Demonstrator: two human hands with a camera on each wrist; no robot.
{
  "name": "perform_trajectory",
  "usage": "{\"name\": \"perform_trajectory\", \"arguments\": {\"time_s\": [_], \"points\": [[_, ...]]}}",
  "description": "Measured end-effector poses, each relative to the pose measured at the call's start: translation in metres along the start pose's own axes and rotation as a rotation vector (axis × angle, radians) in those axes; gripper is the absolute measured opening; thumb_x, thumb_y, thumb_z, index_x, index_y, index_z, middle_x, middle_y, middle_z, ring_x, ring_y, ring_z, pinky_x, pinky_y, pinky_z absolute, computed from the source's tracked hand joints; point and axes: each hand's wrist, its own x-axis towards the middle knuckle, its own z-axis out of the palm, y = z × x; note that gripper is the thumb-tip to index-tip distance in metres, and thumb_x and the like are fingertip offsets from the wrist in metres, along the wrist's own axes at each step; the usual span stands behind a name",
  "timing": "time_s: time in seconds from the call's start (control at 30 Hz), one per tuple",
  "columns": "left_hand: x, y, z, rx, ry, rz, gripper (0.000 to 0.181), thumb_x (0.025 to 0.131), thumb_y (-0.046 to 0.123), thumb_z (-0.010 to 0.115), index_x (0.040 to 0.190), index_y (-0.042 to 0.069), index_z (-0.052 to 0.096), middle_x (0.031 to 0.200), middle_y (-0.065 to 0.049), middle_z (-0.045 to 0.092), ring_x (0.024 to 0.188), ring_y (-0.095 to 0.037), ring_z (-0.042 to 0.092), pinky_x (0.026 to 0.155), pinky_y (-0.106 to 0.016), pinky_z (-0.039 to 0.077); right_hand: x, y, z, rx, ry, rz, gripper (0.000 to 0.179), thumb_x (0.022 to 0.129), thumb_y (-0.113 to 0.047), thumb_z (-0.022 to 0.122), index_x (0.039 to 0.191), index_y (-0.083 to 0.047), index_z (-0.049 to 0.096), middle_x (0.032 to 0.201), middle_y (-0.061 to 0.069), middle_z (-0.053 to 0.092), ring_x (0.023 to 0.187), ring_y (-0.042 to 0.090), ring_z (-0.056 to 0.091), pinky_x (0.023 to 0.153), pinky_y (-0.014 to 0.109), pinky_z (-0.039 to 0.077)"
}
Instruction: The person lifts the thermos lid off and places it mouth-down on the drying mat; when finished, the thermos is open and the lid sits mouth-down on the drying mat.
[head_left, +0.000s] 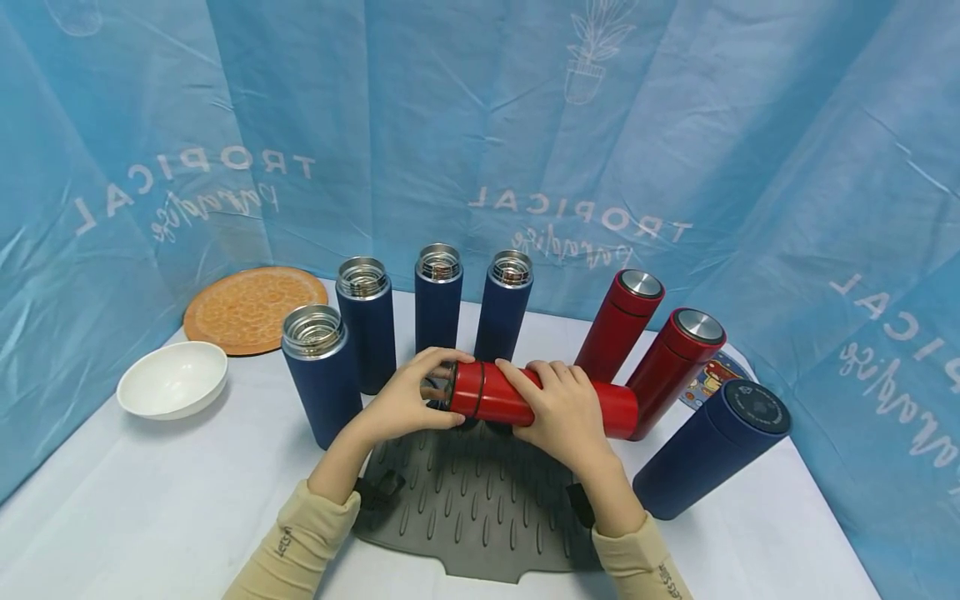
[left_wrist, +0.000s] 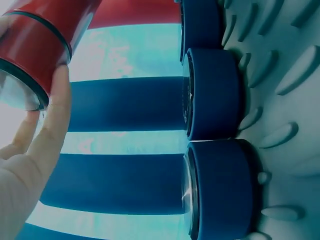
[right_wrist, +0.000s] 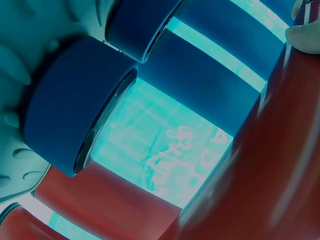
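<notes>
A red thermos flask (head_left: 498, 404) lies sideways in the air above a grey ridged mat (head_left: 480, 500), its lid end to the left. The right hand (head_left: 558, 408) grips its body from above. At the other end, the left hand (head_left: 401, 400) holds the red lid (head_left: 467, 387) between thumb and fingers; the lid sits on the flask. Several blue lids (left_wrist: 217, 95) stand on the mat's far edge, mostly hidden by the flask in the head view. Behind them are open blue flasks, including one at the left (head_left: 324, 383) and one in the middle (head_left: 437, 308).
Two red flasks with lids on, one farther back (head_left: 615, 329) and one nearer (head_left: 671, 367), stand at the right. A capped blue flask (head_left: 705, 458) is nearer still. At the left are a white bowl (head_left: 172, 379) and an orange round mat (head_left: 251, 308). A blue curtain (head_left: 450, 125) surrounds the table.
</notes>
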Motion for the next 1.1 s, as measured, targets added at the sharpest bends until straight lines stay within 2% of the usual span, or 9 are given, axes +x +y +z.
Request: {"name": "perform_trajectory", "arguments": {"time_s": [0.27,0.43,0.6,0.7,0.8,0.9,0.93,1.0,1.1], "points": [[0.001,-0.001,0.002,0.002,0.044,-0.073,0.057,0.078,0.019,0.072,0.129,0.010,0.047,0.116,-0.019,0.052,0.085,-0.025,0.058,0.065,-0.032,0.054,0.000,0.000,0.001,-0.002,0.012,-0.013,0.094,0.051,-0.040,0.086,0.134,-0.027,0.045,0.102,0.009,0.063,0.087,0.026,0.058,0.078,0.041,0.046],[0.003,-0.003,0.007,-0.008,0.089,-0.156,0.050,0.083,0.025,0.067,0.126,0.012,0.047,0.095,-0.015,0.056,0.063,-0.025,0.058,0.055,-0.042,0.053,0.001,-0.001,0.000,-0.003,0.017,-0.023,0.093,0.051,-0.040,0.087,0.133,-0.027,0.046,0.102,0.009,0.062,0.087,0.027,0.058,0.077,0.041,0.046],[0.003,-0.002,0.012,0.005,0.156,-0.246,0.045,0.088,0.035,0.060,0.125,0.013,0.045,0.070,-0.008,0.053,0.051,-0.021,0.052,0.049,-0.034,0.048,0.001,-0.003,0.000,-0.001,0.017,-0.037,0.092,0.052,-0.040,0.086,0.133,-0.027,0.046,0.102,0.009,0.062,0.088,0.027,0.058,0.078,0.041,0.046],[0.002,-0.003,0.012,0.017,0.139,-0.268,0.051,0.090,0.046,0.053,0.128,0.013,0.041,0.069,-0.009,0.056,0.051,-0.024,0.052,0.050,-0.031,0.046,0.002,-0.004,0.000,0.002,0.016,-0.045,0.090,0.053,-0.041,0.086,0.133,-0.027,0.047,0.103,0.009,0.062,0.088,0.027,0.059,0.079,0.041,0.047],[0.000,-0.004,0.008,-0.013,0.053,-0.189,0.068,0.087,0.049,0.057,0.139,0.016,0.027,0.103,-0.014,0.057,0.079,-0.029,0.061,0.065,-0.036,0.052,0.002,-0.003,-0.001,-0.001,0.015,-0.042,0.091,0.052,-0.042,0.086,0.133,-0.027,0.046,0.103,0.009,0.062,0.089,0.027,0.058,0.080,0.041,0.046],[-0.001,-0.003,0.003,-0.040,-0.039,-0.034,0.085,0.079,0.034,0.072,0.144,0.020,0.018,0.138,-0.014,0.032,0.115,-0.033,0.048,0.086,-0.045,0.048,0.001,-0.001,-0.003,-0.018,0.010,-0.025,0.091,0.052,-0.041,0.086,0.133,-0.027,0.046,0.103,0.009,0.062,0.088,0.027,0.058,0.078,0.041,0.046],[-0.002,-0.003,0.002,-0.045,-0.056,0.016,0.087,0.076,0.026,0.076,0.144,0.020,0.021,0.142,-0.013,0.026,0.122,-0.033,0.041,0.091,-0.046,0.045,0.001,0.000,-0.003,-0.024,0.009,-0.019,0.091,0.052,-0.041,0.086,0.133,-0.027,0.046,0.103,0.009,0.062,0.088,0.026,0.058,0.078,0.041,0.046],[-0.001,-0.002,0.001,-0.035,-0.059,0.087,0.082,0.072,0.011,0.078,0.139,0.017,0.031,0.142,-0.010,0.026,0.125,-0.032,0.038,0.095,-0.046,0.043,0.000,0.002,-0.004,-0.030,0.007,-0.010,0.091,0.052,-0.040,0.086,0.133,-0.027,0.046,0.102,0.008,0.062,0.087,0.026,0.058,0.078,0.041,0.046],[0.000,-0.001,0.001,-0.031,-0.042,0.128,0.067,0.072,-0.001,0.075,0.130,0.013,0.045,0.136,-0.008,0.035,0.122,-0.029,0.041,0.094,-0.040,0.045,0.000,0.003,-0.003,-0.025,0.005,-0.006,0.090,0.053,-0.038,0.085,0.133,-0.027,0.046,0.102,0.009,0.062,0.087,0.026,0.058,0.079,0.041,0.046]]}}
